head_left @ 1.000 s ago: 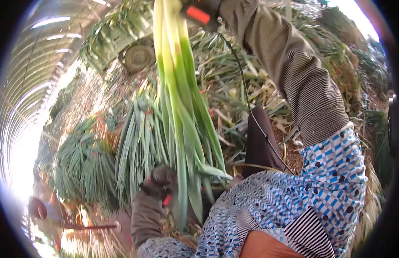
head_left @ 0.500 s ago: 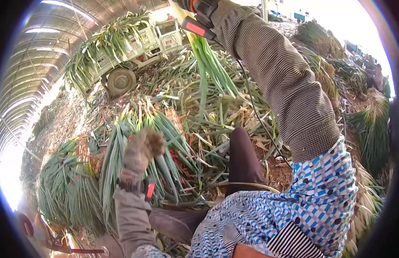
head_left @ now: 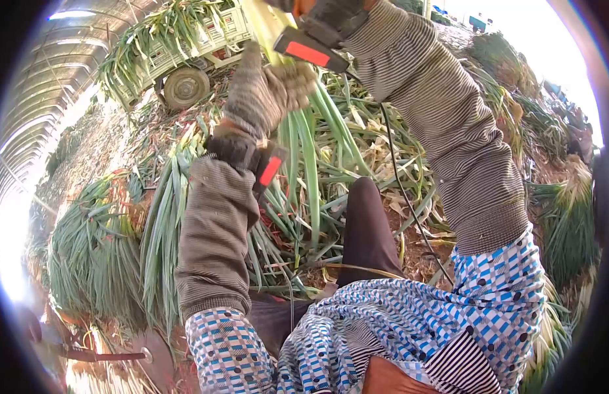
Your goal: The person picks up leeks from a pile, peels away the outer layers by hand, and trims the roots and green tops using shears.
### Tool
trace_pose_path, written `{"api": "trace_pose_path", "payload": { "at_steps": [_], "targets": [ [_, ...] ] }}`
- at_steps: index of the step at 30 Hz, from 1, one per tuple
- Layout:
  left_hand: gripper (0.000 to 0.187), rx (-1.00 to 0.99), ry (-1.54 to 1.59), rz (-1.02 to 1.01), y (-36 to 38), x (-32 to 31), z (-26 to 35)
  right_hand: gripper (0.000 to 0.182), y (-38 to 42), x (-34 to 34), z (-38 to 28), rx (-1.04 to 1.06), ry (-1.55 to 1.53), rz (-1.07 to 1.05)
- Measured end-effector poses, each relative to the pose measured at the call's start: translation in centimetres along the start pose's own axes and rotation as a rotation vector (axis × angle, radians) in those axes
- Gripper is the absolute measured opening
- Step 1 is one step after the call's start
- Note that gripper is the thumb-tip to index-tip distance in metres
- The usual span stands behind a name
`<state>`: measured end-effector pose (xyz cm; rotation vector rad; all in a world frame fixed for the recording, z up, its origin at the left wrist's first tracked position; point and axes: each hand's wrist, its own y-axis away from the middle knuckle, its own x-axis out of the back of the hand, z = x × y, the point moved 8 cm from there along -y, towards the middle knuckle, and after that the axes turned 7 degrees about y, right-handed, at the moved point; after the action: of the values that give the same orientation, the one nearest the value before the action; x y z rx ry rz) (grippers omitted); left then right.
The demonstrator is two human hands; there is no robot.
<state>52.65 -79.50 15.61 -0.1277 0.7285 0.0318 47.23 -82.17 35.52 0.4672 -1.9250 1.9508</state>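
Observation:
At the top edge, my gloved right hand point(head_left: 327, 16) is partly cut off by the frame. It holds the pale stalks of long green onions point(head_left: 312, 154), whose leaves hang down. My gloved left hand point(head_left: 268, 92) is raised against the stalks just below it, thumb pointing up and fingers apart on the other side; some blur covers the fingers. Below my left forearm lies a large pile of green onions point(head_left: 161, 230). Both wrists wear dark straps with red-marked devices.
Another green onion bundle point(head_left: 97, 262) stands at left. A truck point(head_left: 186, 85) loaded with onions is parked behind. Loose leaves point(head_left: 376, 144) litter the ground. A black cable point(head_left: 399, 187) hangs along my right arm. More bundles point(head_left: 567, 217) stand at right.
My left hand has risen from over the onion pile to the held stalks, its fingers opening from a curled shape. My right hand stays high with the onions.

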Motion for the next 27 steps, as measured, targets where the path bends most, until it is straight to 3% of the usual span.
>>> {"api": "trace_pose_path", "payload": {
  "at_steps": [5,8,14,17,19,21,23,25,27],
  "targets": [
    [0.063,-0.377,-0.072,0.158,4.7,4.1,7.8,0.033,4.6,-7.6,-6.3,0.133,-0.159,-0.051],
    [0.053,-0.492,-0.158,0.359,10.3,10.6,7.6,0.031,10.9,-12.7,-11.8,0.229,-0.316,-0.105],
    [0.033,-0.339,-0.146,0.726,23.2,21.8,-7.5,0.027,27.9,-17.9,-21.9,0.375,-0.679,-0.216],
    [0.025,-0.221,-0.034,0.744,27.2,21.7,-14.5,0.025,33.6,-16.4,-23.9,0.419,-0.770,-0.310],
    [0.025,-0.033,0.267,0.840,29.0,20.5,-18.2,0.039,35.5,-16.1,-23.6,0.387,-0.735,-0.507],
    [0.027,0.062,0.402,0.822,30.7,20.1,-19.8,0.048,39.4,-21.6,-20.9,-0.008,-0.888,-0.925],
    [0.032,0.065,0.381,0.723,32.1,19.7,-20.6,0.039,42.8,-24.6,-18.9,-0.617,-1.162,-1.053],
    [0.032,0.040,0.308,0.712,33.2,18.9,-21.3,0.040,45.1,-27.1,-17.8,-1.021,-1.340,-1.028],
    [0.033,-0.041,0.224,0.734,33.8,16.7,-21.7,0.041,46.0,-29.3,-17.8,-1.252,-1.514,-0.973]
  ]
}}
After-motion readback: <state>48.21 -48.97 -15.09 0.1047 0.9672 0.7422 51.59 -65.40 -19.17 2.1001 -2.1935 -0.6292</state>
